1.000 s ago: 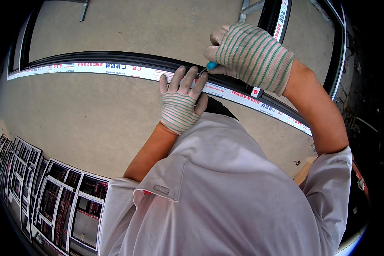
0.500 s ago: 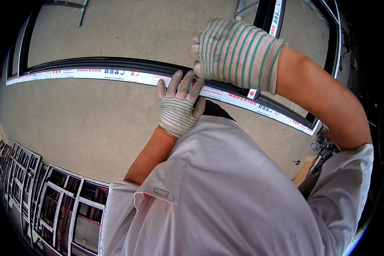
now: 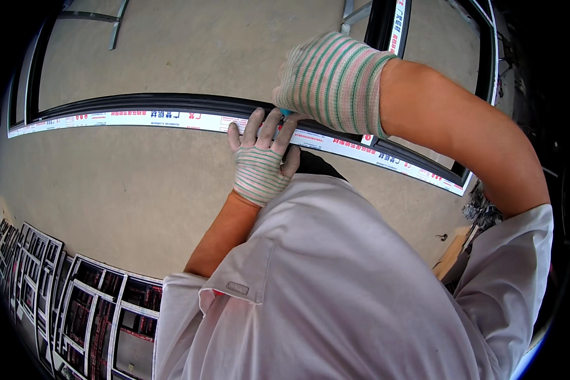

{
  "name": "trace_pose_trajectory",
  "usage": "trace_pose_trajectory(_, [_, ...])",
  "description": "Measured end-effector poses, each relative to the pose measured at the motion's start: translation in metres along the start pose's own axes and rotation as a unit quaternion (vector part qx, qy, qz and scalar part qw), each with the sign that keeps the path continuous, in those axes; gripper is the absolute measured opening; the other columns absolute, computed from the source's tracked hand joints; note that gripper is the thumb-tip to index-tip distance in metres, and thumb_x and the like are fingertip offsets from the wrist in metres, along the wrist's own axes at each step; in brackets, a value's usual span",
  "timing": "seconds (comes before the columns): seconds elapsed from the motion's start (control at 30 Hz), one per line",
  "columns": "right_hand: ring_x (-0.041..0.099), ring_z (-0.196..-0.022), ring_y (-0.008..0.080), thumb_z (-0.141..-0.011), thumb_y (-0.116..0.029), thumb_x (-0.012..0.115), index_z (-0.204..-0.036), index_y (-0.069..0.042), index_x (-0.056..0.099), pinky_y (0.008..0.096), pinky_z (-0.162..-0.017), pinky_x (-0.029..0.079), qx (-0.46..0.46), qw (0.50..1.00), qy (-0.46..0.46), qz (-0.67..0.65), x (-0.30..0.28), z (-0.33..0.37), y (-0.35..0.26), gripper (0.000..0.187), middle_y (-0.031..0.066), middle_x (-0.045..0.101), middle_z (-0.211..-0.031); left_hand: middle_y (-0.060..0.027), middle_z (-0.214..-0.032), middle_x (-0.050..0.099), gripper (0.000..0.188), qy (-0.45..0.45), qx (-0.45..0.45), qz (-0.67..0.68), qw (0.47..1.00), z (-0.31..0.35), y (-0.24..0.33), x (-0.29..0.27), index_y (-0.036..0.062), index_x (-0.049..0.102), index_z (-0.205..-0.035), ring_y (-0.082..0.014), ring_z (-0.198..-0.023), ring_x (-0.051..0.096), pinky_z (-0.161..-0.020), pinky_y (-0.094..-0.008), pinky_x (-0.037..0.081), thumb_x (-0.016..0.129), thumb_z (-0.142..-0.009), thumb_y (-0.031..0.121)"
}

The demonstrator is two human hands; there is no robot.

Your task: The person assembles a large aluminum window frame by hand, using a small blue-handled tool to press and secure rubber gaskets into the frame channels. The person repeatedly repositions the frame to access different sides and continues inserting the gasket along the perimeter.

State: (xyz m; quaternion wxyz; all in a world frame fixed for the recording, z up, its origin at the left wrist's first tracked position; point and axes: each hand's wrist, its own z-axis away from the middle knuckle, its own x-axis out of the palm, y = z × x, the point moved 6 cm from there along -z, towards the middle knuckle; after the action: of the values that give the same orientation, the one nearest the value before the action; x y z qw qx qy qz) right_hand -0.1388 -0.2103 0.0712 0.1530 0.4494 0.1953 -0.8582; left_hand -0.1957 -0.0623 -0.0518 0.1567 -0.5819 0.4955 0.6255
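Long frame bar [image 3: 139,114] runs left-right across the floor [image 3: 126,190], just ahead of both hands; left hand [image 3: 259,166] fingers spread flat on it, right hand [image 3: 332,82] curled above, hiding a teal tool, grip unclear

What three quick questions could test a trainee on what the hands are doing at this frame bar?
1. True or false: both hands wear striped knit gloves.
2. Which hand lies flat with fingers spread on the taped frame bar? A) left B) right
3. What small thing shows under the right hand?
Key: 1 true. 2 A, the left hand. 3 a teal tip of a tool; the rest is hidden.
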Motion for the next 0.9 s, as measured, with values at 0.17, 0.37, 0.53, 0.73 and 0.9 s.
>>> trace_pose_trajectory(0.17, [0.072, -0.084, 0.0357, -0.102, -0.03, 0.058, -0.096, -0.006, 0.075, 0.0442, -0.073, 0.058, 0.059, 0.992, -0.083, -0.078, 0.01, -0.003, 0.003, 0.03, 0.0161, 0.074, -0.086, -0.0112, -0.144, 0.053, 0.061, 0.002, 0.01, 0.01, 1.0, 0.003, -0.002, 0.004, 0.0197, 0.059, -0.138, -0.0368, -0.138, 0.046, -0.107, -0.0725, 0.024, 0.075, -0.08, 0.03])
trace_pose_trajectory(0.37, [0.07, -0.082, 0.0379, -0.105, -0.033, 0.052, -0.097, -0.005, 0.075, 0.0444, -0.076, 0.057, 0.059, 0.986, -0.079, -0.135, -0.005, -0.001, 0.0, 0.038, 0.0175, 0.073, -0.084, -0.0126, -0.149, 0.051, 0.064, 0.005, 0.008, 0.01, 1.0, 0.007, -0.003, 0.004, 0.0198, 0.057, -0.141, -0.0378, -0.14, 0.044, -0.108, -0.073, 0.022, 0.075, -0.081, 0.031])
trace_pose_trajectory(0.53, [0.07, -0.081, 0.0389, -0.105, -0.035, 0.051, -0.091, -0.005, 0.075, 0.0457, -0.076, 0.057, 0.059, 0.989, -0.067, -0.117, 0.013, -0.007, 0.006, 0.041, 0.0179, 0.072, -0.082, -0.0141, -0.149, 0.052, 0.06, 0.014, 0.013, 0.029, 0.999, 0.006, -0.002, -0.001, 0.0182, 0.059, -0.14, -0.0391, -0.141, 0.045, -0.11, -0.0732, 0.022, 0.075, -0.083, 0.028])
trace_pose_trajectory(0.73, [0.07, -0.081, 0.04, -0.104, -0.036, 0.051, -0.09, -0.006, 0.074, 0.0475, -0.075, 0.057, 0.135, 0.979, -0.083, -0.128, 0.013, 0.002, 0.008, 0.041, 0.0181, 0.073, -0.082, -0.0139, -0.132, 0.063, 0.05, 0.054, 0.045, 0.144, 0.987, -0.006, -0.015, -0.027, 0.009, 0.062, -0.132, -0.0361, -0.125, 0.059, -0.113, -0.061, 0.034, 0.075, -0.084, 0.012])
trace_pose_trajectory(0.9, [0.07, -0.084, 0.0394, -0.104, -0.036, 0.051, -0.092, -0.005, 0.075, 0.0475, -0.075, 0.057, 0.127, 0.978, -0.066, -0.155, 0.017, -0.002, 0.01, 0.041, 0.0182, 0.074, -0.085, -0.0116, -0.106, 0.069, 0.028, 0.032, 0.083, 0.174, 0.981, -0.042, -0.028, -0.031, 0.0064, 0.068, -0.111, -0.034, -0.1, 0.066, -0.093, -0.0486, 0.051, 0.078, -0.085, 0.013])
